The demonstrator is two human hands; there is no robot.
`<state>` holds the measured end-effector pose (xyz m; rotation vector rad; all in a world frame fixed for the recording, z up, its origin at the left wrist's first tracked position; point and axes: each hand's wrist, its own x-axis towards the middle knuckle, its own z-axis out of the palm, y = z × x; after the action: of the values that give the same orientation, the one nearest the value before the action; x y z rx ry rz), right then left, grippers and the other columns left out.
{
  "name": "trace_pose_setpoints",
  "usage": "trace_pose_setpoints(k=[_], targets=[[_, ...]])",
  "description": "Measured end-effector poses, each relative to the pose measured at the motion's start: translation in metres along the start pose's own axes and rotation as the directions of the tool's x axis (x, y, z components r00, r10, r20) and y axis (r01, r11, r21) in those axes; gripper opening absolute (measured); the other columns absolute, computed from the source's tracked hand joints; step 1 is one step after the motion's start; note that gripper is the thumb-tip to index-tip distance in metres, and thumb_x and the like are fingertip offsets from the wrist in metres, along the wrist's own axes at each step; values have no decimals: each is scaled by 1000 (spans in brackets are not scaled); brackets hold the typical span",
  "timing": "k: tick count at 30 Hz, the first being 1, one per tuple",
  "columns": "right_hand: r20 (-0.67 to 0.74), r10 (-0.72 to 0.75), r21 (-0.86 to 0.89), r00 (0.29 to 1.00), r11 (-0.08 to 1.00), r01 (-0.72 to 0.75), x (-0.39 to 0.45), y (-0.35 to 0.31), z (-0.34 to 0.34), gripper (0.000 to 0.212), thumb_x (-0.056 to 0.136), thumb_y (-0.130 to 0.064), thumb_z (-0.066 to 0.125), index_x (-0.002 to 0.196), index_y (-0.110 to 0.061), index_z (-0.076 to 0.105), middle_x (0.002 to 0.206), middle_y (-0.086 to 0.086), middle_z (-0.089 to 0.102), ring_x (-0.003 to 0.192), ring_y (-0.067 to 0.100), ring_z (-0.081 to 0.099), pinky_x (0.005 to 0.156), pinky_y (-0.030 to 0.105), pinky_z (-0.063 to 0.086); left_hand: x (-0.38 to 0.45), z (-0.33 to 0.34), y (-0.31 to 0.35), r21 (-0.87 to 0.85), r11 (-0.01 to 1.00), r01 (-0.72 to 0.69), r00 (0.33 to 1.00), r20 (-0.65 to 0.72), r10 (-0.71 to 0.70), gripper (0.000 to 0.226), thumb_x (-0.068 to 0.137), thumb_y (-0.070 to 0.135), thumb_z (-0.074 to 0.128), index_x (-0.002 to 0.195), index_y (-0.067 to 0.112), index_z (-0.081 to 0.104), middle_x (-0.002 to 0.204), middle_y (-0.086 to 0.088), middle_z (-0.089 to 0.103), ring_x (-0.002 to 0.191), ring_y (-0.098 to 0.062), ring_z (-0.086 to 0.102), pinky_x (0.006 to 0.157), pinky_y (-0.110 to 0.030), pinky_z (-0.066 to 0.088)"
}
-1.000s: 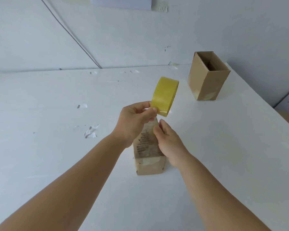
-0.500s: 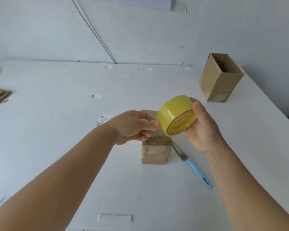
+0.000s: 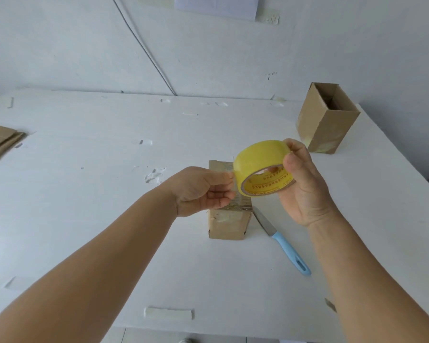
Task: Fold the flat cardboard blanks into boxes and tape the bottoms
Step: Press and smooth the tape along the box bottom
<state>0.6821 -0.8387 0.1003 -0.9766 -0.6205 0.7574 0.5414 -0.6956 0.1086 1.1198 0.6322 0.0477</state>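
Gripping the tape roll (image 3: pixel 260 167) — right hand (image 3: pixel 305 184); box (image 3: pixel 229 224) beneath.

A: Where does the single view look from?

B: From the person's head, above the near edge of the white table (image 3: pixel 89 219), facing forward and down across it to the wall (image 3: pixel 60 40) at the far side.

A: How near is it?

B: Close. Both forearms enter from the bottom corners, and the left hand (image 3: pixel 201 190) and right hand (image 3: pixel 305 186) meet just right of the middle of the frame. The wide lens bends the table's edges.

A: How far does it reach?

B: To the flat cardboard blanks (image 3: pixel 0 141) at the left edge and the open box (image 3: pixel 327 120) far right.

A: Any second view?

B: Just the one, so no overlap.
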Motion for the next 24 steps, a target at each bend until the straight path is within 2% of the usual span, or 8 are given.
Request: trace_pose_setpoints(k=[5,8,10,13,18,21,22,24], targets=[[-106,30,-57,994,998,-36,0,0,4,54,56,-69,72,90,-28,61,84,-5,53,76,12,49,72,32,41,3,4,-11,-113,990,-88,981,-180,66,12,88,15,66,84,3,65,64,-4,66,57,-12,64,55,-22,54],[-184,24,-154,983,987,-53,0,2,5,20,85,-47,57,76,-32,66,79,-11,58,73,9,55,69,30,44,4,3,-18,67,985,-160,953,-250,172,17,90,17,65,82,2,66,66,-3,66,56,-9,62,57,-19,53],[-216,4,-240,976,969,-57,2,2,6,20,84,-37,57,67,-34,67,70,-15,59,66,5,56,62,26,43,3,1,-20,170,968,-187,932,-282,229,20,90,16,64,75,3,67,65,-3,65,55,-9,60,58,-18,53],[-254,-46,-386,966,921,-58,4,-4,1,15,78,-37,61,64,-33,66,65,-18,56,70,6,51,66,25,40,1,-6,-18,279,941,-190,903,-326,279,25,89,14,63,66,6,66,64,-3,65,57,-10,59,63,-21,55],[-177,-173,-804,969,594,-41,0,-4,-13,15,85,-34,64,70,-33,64,66,-22,59,66,-3,52,63,17,41,-3,-25,-16,396,902,-171,871,-367,326,23,88,15,64,67,7,66,59,4,68,55,-5,60,57,-16,52],[-128,-207,-977,970,194,-88,-5,-1,-16,14,84,-42,61,77,-30,63,72,-13,59,75,14,51,74,31,43,-2,-31,-19,476,867,-149,844,-395,362,24,87,15,63,65,9,66,56,6,68,53,-3,61,53,-14,49],[-125,-199,-987,972,128,-100,-6,0,-17,14,85,-42,60,79,-29,63,73,-13,57,77,17,50,79,34,43,-1,-32,-21,497,857,-139,848,-387,363,23,87,15,62,64,9,67,57,6,68,53,-2,61,52,-13,49],[-150,-161,-984,976,125,-130,-9,2,-17,15,85,-43,60,80,-29,64,73,-13,56,79,18,50,83,36,42,0,-36,-26,520,846,-118,857,-378,351,23,87,15,62,65,10,67,57,7,69,53,1,61,51,-12,48]])
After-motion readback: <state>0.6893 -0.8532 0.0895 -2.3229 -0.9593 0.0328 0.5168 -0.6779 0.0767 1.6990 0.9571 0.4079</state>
